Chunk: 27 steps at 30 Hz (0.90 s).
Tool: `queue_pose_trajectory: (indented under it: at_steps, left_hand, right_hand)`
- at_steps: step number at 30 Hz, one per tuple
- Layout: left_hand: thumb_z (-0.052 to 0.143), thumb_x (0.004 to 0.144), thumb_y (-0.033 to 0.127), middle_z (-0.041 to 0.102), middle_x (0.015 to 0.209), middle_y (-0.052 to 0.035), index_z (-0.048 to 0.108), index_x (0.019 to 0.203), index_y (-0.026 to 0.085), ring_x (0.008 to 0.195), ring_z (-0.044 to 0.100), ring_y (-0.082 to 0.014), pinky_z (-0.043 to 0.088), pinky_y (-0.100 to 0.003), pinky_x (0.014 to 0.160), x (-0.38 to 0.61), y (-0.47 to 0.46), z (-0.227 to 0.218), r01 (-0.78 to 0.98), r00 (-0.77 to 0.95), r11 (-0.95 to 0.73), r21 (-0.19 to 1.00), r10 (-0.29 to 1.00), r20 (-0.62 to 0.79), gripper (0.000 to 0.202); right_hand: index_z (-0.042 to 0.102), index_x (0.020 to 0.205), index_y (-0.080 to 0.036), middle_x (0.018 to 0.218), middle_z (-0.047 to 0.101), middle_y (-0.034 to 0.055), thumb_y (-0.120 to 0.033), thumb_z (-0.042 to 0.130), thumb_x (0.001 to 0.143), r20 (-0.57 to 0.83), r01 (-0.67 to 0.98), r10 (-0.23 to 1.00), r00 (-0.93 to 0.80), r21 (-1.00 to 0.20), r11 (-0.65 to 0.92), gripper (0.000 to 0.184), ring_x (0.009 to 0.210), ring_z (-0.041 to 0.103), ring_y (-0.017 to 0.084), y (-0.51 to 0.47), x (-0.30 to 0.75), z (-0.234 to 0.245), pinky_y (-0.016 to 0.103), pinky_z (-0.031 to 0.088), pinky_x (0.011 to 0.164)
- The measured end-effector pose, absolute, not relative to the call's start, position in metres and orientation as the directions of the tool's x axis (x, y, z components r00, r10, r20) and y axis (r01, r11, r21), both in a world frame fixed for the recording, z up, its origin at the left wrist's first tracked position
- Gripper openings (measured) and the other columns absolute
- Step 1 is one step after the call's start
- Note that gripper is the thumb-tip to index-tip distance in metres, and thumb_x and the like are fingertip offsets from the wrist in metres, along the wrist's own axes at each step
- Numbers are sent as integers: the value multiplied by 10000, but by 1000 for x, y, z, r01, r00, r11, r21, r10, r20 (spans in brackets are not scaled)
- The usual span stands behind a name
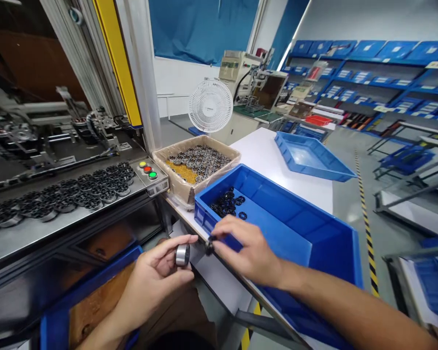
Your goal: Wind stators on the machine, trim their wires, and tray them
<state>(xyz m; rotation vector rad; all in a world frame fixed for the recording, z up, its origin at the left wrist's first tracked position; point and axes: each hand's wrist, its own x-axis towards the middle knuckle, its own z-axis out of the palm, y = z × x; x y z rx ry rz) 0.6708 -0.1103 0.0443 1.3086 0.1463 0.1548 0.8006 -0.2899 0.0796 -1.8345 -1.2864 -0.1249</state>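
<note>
My left hand (156,277) pinches a small silver metal ring (182,254) between thumb and fingers, held in front of the table edge. My right hand (246,250) rests over the near wall of a blue bin (299,228) and grips a small black ring part (209,246) at its fingertips. The two parts are a few centimetres apart. More black rings (227,202) lie in a pile at the bin's far left corner.
A cardboard box (175,182) of grey wound parts stands behind the bin. Rows of dark round parts (69,194) line the machine ledge at left, beside a button panel (148,170). A second blue tray (312,158) and a white fan (210,105) sit farther back.
</note>
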Motion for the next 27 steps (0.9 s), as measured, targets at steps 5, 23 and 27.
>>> queue_pose_trajectory:
  at_steps: [5, 23, 27]
  left_hand:
    - [850, 541, 21, 793, 939, -45, 767, 997, 235, 836, 755, -188, 593, -188, 740, 674, -128, 44, -78, 978, 353, 933, 206, 3, 511]
    - [825, 550, -28, 795, 883, 5, 778, 970, 286, 783, 757, -166, 580, -141, 714, 672, -130, 55, -178, 971, 292, 940, 208, 119, 527]
    - [825, 557, -29, 795, 898, 15, 776, 971, 302, 807, 755, -163, 574, -131, 721, 671, -129, 54, -184, 973, 294, 938, 189, 132, 533]
  right_hand:
    - [657, 991, -147, 914, 639, 80, -109, 630, 848, 606, 772, 709, 360, -620, 138, 150, 856, 613, 155, -291, 775, 71, 305, 537, 749]
    - [543, 1182, -72, 982, 627, 156, -206, 681, 829, 746, 951, 663, 63, -246, 187, 402, 917, 618, 222, -291, 779, 63, 400, 568, 787]
    - [538, 1206, -86, 1003, 640, 149, -183, 651, 856, 752, 962, 658, 28, -199, 186, 381, 935, 621, 211, -292, 780, 66, 393, 577, 806]
